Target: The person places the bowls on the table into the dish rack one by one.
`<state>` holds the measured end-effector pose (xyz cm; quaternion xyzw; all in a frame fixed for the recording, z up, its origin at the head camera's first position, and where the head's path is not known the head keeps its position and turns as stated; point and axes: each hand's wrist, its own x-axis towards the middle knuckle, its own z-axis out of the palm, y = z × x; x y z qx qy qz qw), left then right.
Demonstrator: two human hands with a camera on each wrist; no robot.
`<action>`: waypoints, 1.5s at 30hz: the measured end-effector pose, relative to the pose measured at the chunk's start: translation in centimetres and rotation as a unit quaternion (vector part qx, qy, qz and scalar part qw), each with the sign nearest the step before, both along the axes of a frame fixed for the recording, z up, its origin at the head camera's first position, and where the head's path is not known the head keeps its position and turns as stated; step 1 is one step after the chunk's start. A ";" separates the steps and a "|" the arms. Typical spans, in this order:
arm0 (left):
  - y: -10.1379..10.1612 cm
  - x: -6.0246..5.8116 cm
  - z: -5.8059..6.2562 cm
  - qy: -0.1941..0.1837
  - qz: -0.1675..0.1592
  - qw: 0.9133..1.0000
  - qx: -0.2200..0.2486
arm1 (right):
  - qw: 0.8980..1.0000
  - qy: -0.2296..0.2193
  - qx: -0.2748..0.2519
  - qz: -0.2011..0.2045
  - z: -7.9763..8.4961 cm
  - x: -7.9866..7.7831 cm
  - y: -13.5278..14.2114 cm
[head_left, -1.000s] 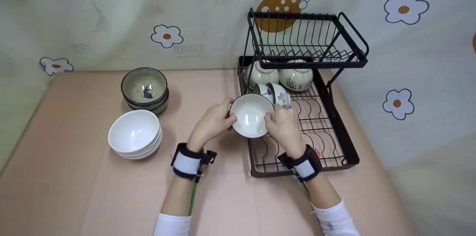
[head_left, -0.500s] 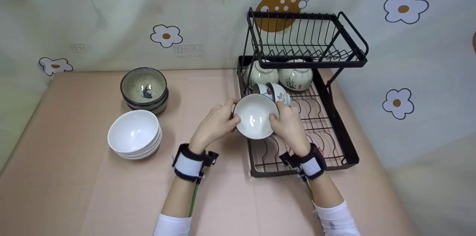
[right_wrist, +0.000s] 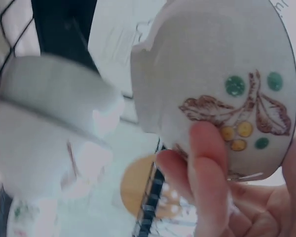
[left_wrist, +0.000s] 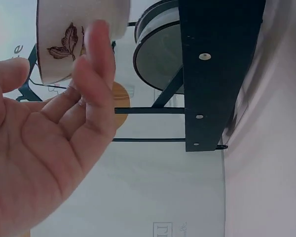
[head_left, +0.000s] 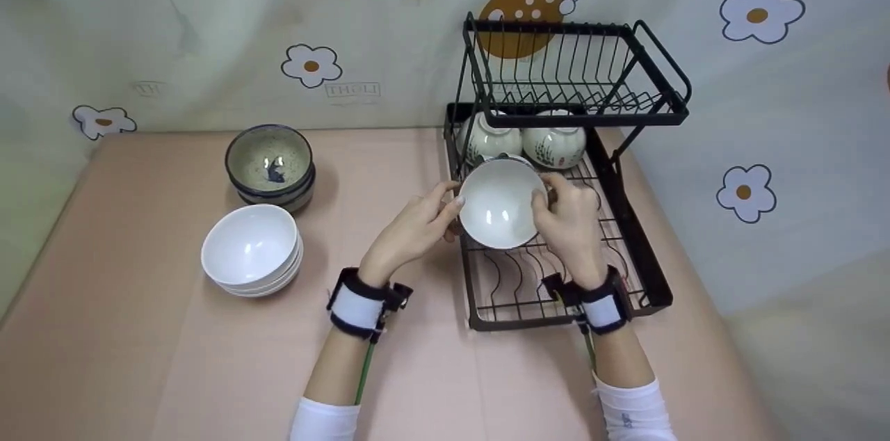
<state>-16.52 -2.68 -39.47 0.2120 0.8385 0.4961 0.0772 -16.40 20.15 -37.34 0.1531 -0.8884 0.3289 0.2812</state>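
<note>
A bowl [head_left: 503, 204], white inside with a dark rim, is tilted with its mouth facing me above the dish rack. The right wrist view shows leaves and coloured dots painted on the bowl's outer wall [right_wrist: 237, 74]. My right hand [head_left: 573, 222] grips its right side, thumb at the rim, fingers curled against the outside. On the other side my left hand [head_left: 414, 232] curls its fingers round the bowl's outer wall; its thumb is close to the rim. Behind the held bowl, similar bowls [right_wrist: 44, 138] stand on edge in the rack, mostly hidden in the head view.
The black two-tier dish rack [head_left: 650, 239] stands at the right, its upper shelf [head_left: 584, 121] overhanging the back. Two greenish jar-shaped bowls [head_left: 554, 147] sit under that shelf. At left are a stack of white bowls [head_left: 250, 246] and a stack of grey-green bowls [head_left: 270, 159].
Both hands have carried the bowl right and slightly away from me, over the rack. It now covers the bowls standing on edge. The left thumb has slid from inside the bowl to its rim.
</note>
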 end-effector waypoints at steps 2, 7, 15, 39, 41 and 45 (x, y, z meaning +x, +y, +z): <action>0.3 0.0 -0.1 -0.008 0.014 0.999 -0.034 | 1.000 0.018 -0.010 -0.005 0.2 -0.1 0.5; 1.2 0.3 -0.5 -0.045 0.039 0.988 -0.144 | 0.998 0.048 -0.010 -0.032 0.6 -0.4 2.2; 3.4 0.7 -1.7 -0.047 0.057 0.972 -0.222 | 0.994 0.071 0.008 -0.087 1.0 -1.1 5.0; 6.6 1.4 -3.9 0.014 0.110 0.951 -0.289 | 0.969 0.040 0.148 -0.196 -0.2 -3.8 7.5; 6.6 1.4 -3.9 0.014 0.110 0.951 -0.289 | 0.964 0.050 0.183 -0.184 -0.3 -4.4 7.3; 6.6 1.4 -3.9 0.017 0.112 0.950 -0.292 | 0.953 0.051 0.251 -0.161 -0.6 -5.5 6.7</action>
